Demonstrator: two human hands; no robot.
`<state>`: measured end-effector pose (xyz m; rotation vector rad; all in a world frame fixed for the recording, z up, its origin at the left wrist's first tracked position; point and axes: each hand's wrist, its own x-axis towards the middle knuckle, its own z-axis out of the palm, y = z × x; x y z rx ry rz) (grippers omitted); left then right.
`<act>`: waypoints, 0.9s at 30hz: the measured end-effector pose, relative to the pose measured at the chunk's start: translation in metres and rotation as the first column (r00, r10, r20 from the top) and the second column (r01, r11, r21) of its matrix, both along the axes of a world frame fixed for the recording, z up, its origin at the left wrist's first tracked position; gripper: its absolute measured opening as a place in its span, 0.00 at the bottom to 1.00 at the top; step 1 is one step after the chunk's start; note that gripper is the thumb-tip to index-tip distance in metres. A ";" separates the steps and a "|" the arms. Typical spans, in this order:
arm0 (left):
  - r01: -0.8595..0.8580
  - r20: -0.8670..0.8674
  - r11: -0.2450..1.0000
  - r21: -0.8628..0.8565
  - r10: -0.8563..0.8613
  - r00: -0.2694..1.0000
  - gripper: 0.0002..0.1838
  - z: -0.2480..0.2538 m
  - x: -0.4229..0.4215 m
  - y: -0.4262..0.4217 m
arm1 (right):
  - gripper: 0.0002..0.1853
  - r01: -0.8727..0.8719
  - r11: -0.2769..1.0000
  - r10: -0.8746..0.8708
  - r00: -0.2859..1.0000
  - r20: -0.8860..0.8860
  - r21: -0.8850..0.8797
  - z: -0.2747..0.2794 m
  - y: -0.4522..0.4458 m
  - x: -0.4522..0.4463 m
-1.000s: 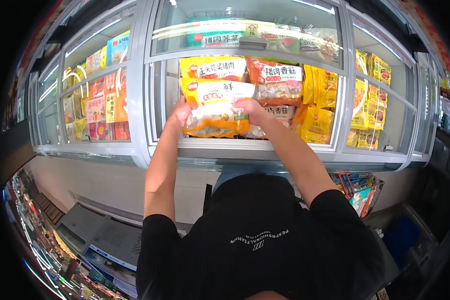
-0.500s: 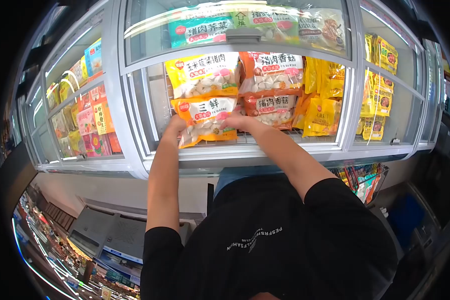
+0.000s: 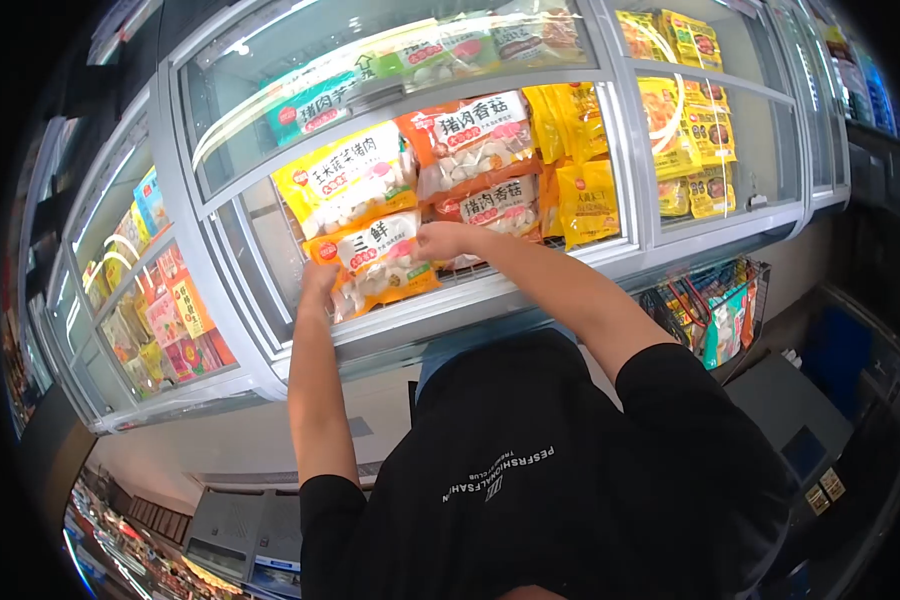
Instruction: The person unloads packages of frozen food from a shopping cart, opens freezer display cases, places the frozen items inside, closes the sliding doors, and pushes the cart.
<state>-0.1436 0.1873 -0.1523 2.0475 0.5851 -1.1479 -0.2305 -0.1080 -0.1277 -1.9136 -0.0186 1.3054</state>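
Observation:
A yellow-orange bag of frozen dumplings (image 3: 382,270) lies at the front of the open freezer section, its printed face up. My left hand (image 3: 319,287) is closed on the bag's left edge. At its right edge my right hand (image 3: 444,241) grips with curled fingers; the fingertips are partly hidden. Just behind it lies a yellow dumpling bag (image 3: 342,185), close against the held one. To the right are an orange-red dumpling bag (image 3: 473,140) and another red-orange bag (image 3: 492,208) in front of it, near my right hand.
The freezer's front rim (image 3: 440,312) runs below my forearms. A sliding glass door (image 3: 260,110) covers the rear bags. Yellow packets (image 3: 588,200) stand to the right. A wire basket with packages (image 3: 725,315) is low at the right. Behind glass at left are pink packets (image 3: 175,320).
The view has turned, so the freezer now appears slanted and shifted left. Both hands stay on the same dumpling bag, which remains at the front of the freezer.

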 end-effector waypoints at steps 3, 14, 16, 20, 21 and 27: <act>0.189 0.131 0.982 -0.009 -0.186 0.974 0.21 -0.031 0.002 0.015 | 0.35 0.118 0.990 -0.121 0.992 0.033 0.083 0.074 -0.050 -0.018; 0.077 0.372 0.895 -0.439 0.103 0.922 0.24 0.082 -0.029 -0.070 | 0.32 0.790 0.494 -0.867 0.479 0.136 0.364 0.284 -0.176 -0.244; 0.308 0.638 0.853 -0.422 0.039 0.769 0.18 0.092 -0.043 -0.105 | 0.32 0.878 0.356 -0.922 0.274 0.275 0.319 0.299 -0.189 -0.306; 0.643 0.917 0.741 -0.195 -0.095 0.386 0.12 0.174 -0.097 -0.204 | 0.32 0.889 -0.015 -0.973 -0.119 0.198 0.457 0.325 -0.190 -0.432; 0.671 0.894 0.671 -0.316 -0.027 0.448 0.12 0.197 -0.118 -0.231 | 0.32 0.874 -0.087 -0.957 -0.208 0.205 0.478 0.331 -0.183 -0.460; 0.919 0.885 0.072 -0.387 -0.253 0.392 0.14 0.261 -0.217 -0.359 | 0.32 0.678 -0.442 -0.766 -0.626 0.147 0.587 0.339 -0.116 -0.593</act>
